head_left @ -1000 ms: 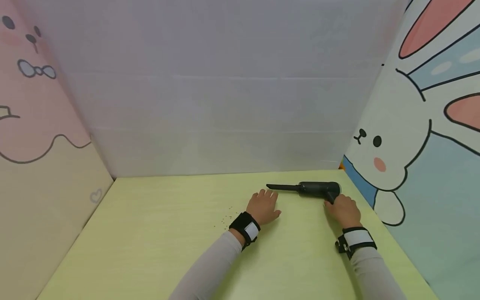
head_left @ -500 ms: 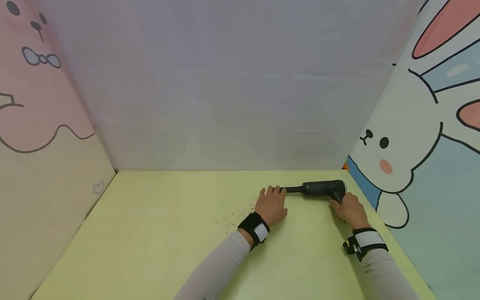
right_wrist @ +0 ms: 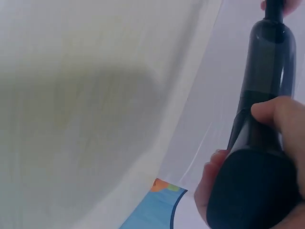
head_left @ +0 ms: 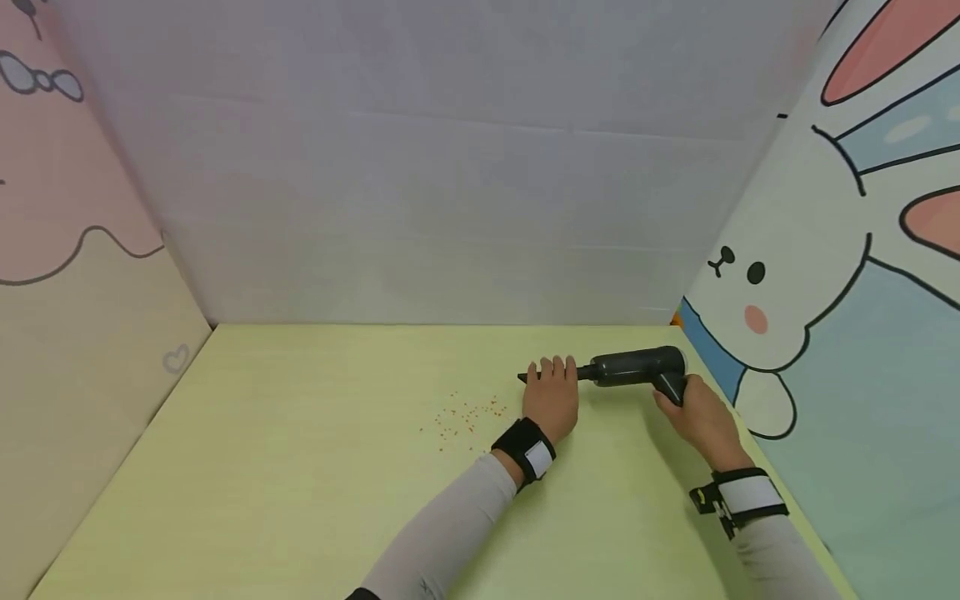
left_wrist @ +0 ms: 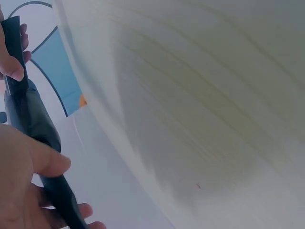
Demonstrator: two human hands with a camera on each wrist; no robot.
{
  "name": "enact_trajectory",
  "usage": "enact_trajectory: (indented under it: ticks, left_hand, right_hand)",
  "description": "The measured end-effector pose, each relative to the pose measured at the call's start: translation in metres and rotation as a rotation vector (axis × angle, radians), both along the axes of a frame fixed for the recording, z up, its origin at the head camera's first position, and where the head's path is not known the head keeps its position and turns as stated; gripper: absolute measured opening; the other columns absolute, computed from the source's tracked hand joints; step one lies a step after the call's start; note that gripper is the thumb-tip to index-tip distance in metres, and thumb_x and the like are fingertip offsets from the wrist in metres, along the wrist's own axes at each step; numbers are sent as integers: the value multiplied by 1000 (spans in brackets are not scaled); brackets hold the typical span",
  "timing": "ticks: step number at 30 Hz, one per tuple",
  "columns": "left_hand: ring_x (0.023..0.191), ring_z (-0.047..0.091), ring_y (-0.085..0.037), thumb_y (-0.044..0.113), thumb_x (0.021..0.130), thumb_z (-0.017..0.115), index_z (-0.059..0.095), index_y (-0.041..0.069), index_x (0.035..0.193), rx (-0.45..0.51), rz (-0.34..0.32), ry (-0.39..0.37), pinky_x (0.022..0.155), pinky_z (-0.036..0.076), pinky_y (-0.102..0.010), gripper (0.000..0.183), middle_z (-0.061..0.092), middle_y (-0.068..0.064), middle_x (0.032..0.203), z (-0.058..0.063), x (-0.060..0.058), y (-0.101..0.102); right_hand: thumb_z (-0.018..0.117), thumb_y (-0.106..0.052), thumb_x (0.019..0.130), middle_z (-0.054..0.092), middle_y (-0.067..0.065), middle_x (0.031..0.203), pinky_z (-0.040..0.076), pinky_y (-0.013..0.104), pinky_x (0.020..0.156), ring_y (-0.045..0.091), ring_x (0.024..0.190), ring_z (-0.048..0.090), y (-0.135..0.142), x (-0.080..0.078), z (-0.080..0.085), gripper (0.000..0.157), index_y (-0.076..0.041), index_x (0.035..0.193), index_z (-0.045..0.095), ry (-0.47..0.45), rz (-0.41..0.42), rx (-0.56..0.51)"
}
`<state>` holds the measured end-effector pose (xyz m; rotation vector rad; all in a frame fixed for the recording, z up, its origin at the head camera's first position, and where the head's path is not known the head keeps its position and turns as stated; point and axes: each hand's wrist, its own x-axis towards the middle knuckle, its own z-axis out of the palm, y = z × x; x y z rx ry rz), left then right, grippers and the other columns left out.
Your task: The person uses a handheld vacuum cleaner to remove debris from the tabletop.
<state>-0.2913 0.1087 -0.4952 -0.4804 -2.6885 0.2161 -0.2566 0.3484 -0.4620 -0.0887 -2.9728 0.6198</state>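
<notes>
A black handheld vacuum cleaner [head_left: 633, 367] with a long narrow nozzle is held above the table, its tip pointing left. My right hand [head_left: 701, 425] grips its handle; the right wrist view has the thumb and fingers wrapped round the handle [right_wrist: 252, 186]. My left hand [head_left: 551, 400] holds the slim nozzle, and in the left wrist view the thumb [left_wrist: 50, 160] lies on one side with fingers curled round the other. Small orange crumbs [head_left: 465, 417] are scattered on the table, left of my left hand.
The pale yellow-green table [head_left: 262, 467] meets a plain whitish wall [head_left: 420, 208] at the back. A panel with a cartoon rabbit [head_left: 780, 317] stands along the right edge, close to my right arm. A pink and cream panel [head_left: 90, 358] borders the left.
My left hand has moved from in front of the nozzle to holding it. The vacuum appears raised and slightly tilted, its body lifted by my right hand. More crumbs show beside the left wrist.
</notes>
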Motion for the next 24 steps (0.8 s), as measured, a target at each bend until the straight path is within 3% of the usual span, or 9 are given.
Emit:
enact_trajectory:
  ticks: [3,7,17,24]
  left_hand:
    - [122,59,-18,42,105,52,55,18,143,-1,14,-10,104,49,-35,45,65,1,130,2,6,2]
    - [109,61,-14,41,104,55,65,19,130,-1,21,-12,93,52,-29,36,67,4,115,3,13,6]
    - [95,63,-11,40,101,61,71,22,113,30,13,-110,82,54,-25,24,68,6,101,1,23,20]
    - [83,64,-10,37,100,64,73,22,99,65,8,-89,71,54,-23,17,70,7,88,-5,31,25]
  right_hand:
    - [63,-40,99,46,10,68,34,33,47,22,54,45,-1,9,1,50,8,98,50,36,-6,20]
    - [65,-43,97,43,7,64,32,32,45,21,51,44,-3,18,2,47,-2,83,47,80,-22,54]
    - [65,-40,97,45,8,65,33,33,43,21,51,46,3,39,-5,46,2,85,48,78,-36,97]
    - [67,-40,96,45,8,64,33,33,41,22,50,45,6,47,-9,47,2,85,49,60,-60,111]
